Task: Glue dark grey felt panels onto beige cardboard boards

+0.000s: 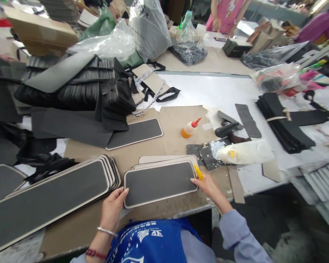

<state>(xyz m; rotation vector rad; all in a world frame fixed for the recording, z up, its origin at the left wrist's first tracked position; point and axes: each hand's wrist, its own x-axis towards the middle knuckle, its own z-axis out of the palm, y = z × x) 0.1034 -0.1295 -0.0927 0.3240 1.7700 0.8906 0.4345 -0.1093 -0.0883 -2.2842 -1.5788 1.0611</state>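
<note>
Pinching a pale-edged dark-grey rectangular panel (160, 184) at lower centre, left hand (112, 206) and right hand (207, 185) seem mid-batch: lower left, stacked long grey panels (50, 199) look done; upper left, black sheets (71, 93) look unused.

White lettering (149, 233) on blue apron (170, 245); unreadable

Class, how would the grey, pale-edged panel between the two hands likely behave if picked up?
The panel is probably stiff: it looks flat between the left hand and right hand. It may be light for its size, since its edge looks thin. Its flat shape makes rolling unlikely.
</note>
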